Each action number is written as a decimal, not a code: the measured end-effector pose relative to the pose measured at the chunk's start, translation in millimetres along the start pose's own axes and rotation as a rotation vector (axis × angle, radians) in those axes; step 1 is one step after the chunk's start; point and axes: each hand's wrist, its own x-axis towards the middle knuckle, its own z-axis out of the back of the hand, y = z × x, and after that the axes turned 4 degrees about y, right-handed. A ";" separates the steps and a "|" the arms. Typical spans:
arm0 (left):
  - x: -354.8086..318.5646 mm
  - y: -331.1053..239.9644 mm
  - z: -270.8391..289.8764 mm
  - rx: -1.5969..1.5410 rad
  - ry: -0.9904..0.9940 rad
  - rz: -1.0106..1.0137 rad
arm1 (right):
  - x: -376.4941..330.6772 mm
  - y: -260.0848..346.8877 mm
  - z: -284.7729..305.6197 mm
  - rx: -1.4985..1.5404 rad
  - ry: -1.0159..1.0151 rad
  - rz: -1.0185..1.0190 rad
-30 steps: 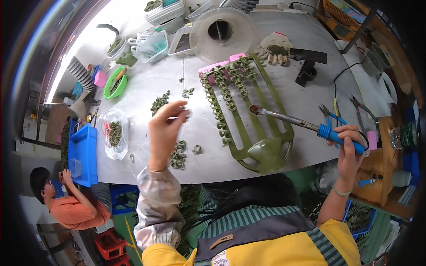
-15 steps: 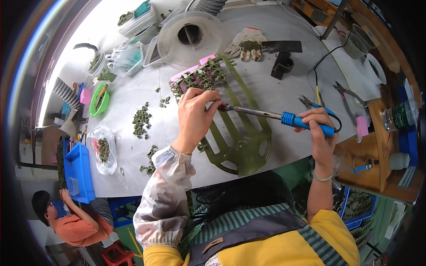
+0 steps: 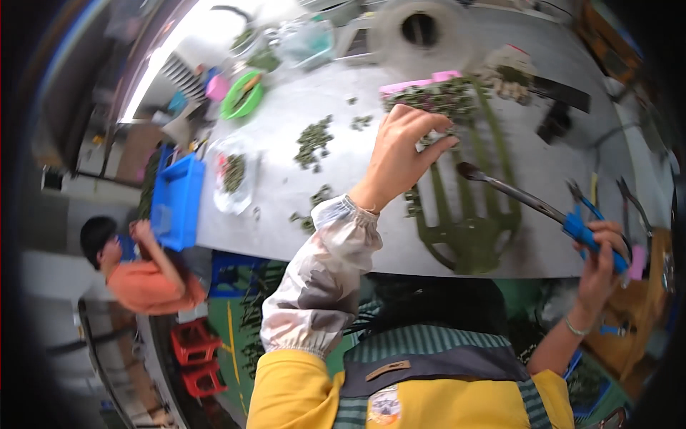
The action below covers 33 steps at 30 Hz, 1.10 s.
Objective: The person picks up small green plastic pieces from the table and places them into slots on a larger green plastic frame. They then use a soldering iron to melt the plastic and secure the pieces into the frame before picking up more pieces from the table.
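My left hand point(image 3: 404, 154) hovers over the slatted olive-green plastic frame point(image 3: 468, 236), thumb and forefinger pinched on a small green piece point(image 3: 433, 137) that is blurred and partly hidden. In my right hand point(image 3: 599, 261) is a soldering iron point(image 3: 525, 196) with a blue handle and a long metal shaft. Its dark tip points toward the left hand, apart from it, above the frame's slats. At the frame's far end, many small green pieces point(image 3: 450, 100) cluster beside a pink block point(image 3: 407, 86).
Loose green pieces point(image 3: 313, 143) lie in heaps left of my left hand. Beyond the frame are a round clear extraction hood point(image 3: 386, 36) and a glove point(image 3: 507, 71). Pliers point(image 3: 634, 207) lie at the right. A co-worker in orange point(image 3: 146, 282) sits at the left near a blue tray point(image 3: 179, 200).
The iron's tip has drawn back from the left fingers, toward the right. My left hand stays pinched above the frame. The whole view has turned, shifting the table's things rightward and upward.
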 end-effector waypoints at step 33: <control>-252.3 133.6 165.3 -0.229 -0.515 0.959 | -1.2 24.8 -10.4 0.018 0.016 0.019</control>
